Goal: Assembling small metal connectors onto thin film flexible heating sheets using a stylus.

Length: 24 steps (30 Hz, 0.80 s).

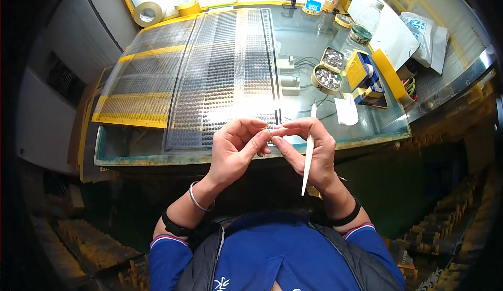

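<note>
Nearest: quilted vest [373,262]. Gripped in right hand [321,157], by table edge [367,141]: smooth white stick [309,154], tapered, long axis pointing from body to table. Pinched in left hand [234,147], against right fingertips [282,131]: tiny item [270,132], material unclear. Beyond: clear studded panel [220,81].

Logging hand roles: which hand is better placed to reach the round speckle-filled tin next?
Probably the right hand, nearer the tin, though holding a white stick; the left hand sits farther off.

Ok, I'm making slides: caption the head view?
Left hand and right hand close together by a gridded panel, the right holding a white tapered stick.
</note>
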Each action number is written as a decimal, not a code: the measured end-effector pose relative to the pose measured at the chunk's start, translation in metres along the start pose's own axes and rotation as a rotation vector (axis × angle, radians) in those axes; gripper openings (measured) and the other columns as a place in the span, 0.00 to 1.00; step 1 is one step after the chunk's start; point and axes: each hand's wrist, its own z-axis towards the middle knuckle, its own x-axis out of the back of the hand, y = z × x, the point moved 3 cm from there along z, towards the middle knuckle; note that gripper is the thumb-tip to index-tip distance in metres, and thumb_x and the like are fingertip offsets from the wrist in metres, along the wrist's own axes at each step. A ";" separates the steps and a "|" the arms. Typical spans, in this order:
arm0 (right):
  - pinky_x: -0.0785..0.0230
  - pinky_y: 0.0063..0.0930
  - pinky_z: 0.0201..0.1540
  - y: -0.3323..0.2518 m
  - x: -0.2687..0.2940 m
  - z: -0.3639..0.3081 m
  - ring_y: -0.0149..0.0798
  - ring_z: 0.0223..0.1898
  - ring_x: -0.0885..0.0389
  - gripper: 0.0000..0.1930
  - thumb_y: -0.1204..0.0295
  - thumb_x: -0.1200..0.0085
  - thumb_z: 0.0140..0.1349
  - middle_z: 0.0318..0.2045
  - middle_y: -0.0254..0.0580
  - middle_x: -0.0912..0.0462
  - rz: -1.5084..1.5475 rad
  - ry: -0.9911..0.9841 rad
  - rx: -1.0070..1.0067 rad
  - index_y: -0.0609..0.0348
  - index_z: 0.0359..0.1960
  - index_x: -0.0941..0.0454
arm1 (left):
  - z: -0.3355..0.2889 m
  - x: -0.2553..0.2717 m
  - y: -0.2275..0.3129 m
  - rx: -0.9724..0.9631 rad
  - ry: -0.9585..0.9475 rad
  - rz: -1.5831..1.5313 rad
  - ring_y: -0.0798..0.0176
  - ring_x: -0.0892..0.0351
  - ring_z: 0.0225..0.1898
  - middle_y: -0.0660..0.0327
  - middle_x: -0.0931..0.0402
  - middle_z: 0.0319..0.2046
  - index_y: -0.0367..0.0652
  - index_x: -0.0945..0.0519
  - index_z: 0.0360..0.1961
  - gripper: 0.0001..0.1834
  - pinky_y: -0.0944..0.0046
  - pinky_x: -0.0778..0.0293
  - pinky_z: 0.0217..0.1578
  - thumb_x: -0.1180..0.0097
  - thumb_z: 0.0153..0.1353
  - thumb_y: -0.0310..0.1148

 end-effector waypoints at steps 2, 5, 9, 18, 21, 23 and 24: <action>0.24 0.26 0.42 -0.001 0.000 0.000 0.34 0.37 0.13 0.14 0.79 0.35 0.55 0.33 0.43 0.13 0.005 0.005 0.003 0.61 0.42 0.24 | -0.001 -0.001 0.001 0.003 0.005 0.013 0.70 0.20 0.31 0.58 0.19 0.34 0.34 0.26 0.48 0.11 0.71 0.23 0.31 0.44 0.66 0.24; 0.24 0.25 0.42 -0.001 0.001 0.000 0.34 0.36 0.13 0.14 0.79 0.35 0.55 0.32 0.43 0.14 0.003 0.012 -0.005 0.62 0.42 0.24 | -0.002 -0.003 0.001 0.013 -0.008 0.031 0.70 0.20 0.31 0.58 0.19 0.34 0.34 0.26 0.48 0.11 0.71 0.23 0.31 0.44 0.66 0.24; 0.24 0.25 0.42 -0.003 0.002 -0.002 0.33 0.37 0.14 0.15 0.79 0.35 0.55 0.32 0.43 0.14 0.042 0.012 -0.091 0.63 0.42 0.26 | -0.003 -0.003 0.001 0.016 -0.023 0.000 0.70 0.19 0.31 0.56 0.19 0.35 0.32 0.27 0.50 0.13 0.72 0.22 0.31 0.43 0.66 0.25; 0.24 0.24 0.43 -0.008 0.004 -0.004 0.32 0.36 0.15 0.16 0.80 0.35 0.54 0.31 0.44 0.15 0.171 0.119 -0.175 0.63 0.42 0.28 | -0.011 -0.024 0.036 -0.516 0.053 0.737 0.68 0.19 0.27 0.54 0.18 0.27 0.35 0.15 0.33 0.07 0.71 0.24 0.28 0.34 0.51 0.18; 0.24 0.24 0.42 -0.009 0.004 -0.008 0.32 0.36 0.15 0.16 0.79 0.35 0.54 0.31 0.43 0.15 0.121 0.118 -0.152 0.63 0.41 0.28 | -0.010 -0.026 0.038 -0.514 0.101 0.771 0.68 0.19 0.25 0.54 0.17 0.27 0.35 0.14 0.33 0.07 0.71 0.25 0.26 0.34 0.51 0.18; 0.24 0.24 0.41 -0.008 0.004 -0.010 0.32 0.35 0.15 0.15 0.79 0.35 0.54 0.30 0.43 0.15 0.104 0.126 -0.130 0.62 0.41 0.27 | -0.009 -0.026 0.036 -0.449 0.091 0.788 0.65 0.17 0.26 0.55 0.17 0.28 0.36 0.15 0.35 0.07 0.70 0.22 0.28 0.35 0.52 0.20; 0.25 0.23 0.40 -0.008 0.004 -0.010 0.31 0.35 0.15 0.15 0.79 0.35 0.54 0.30 0.42 0.15 0.087 0.134 -0.109 0.62 0.40 0.27 | -0.009 -0.026 0.036 -0.450 0.091 0.788 0.65 0.17 0.26 0.55 0.17 0.28 0.36 0.15 0.35 0.07 0.70 0.22 0.28 0.35 0.52 0.20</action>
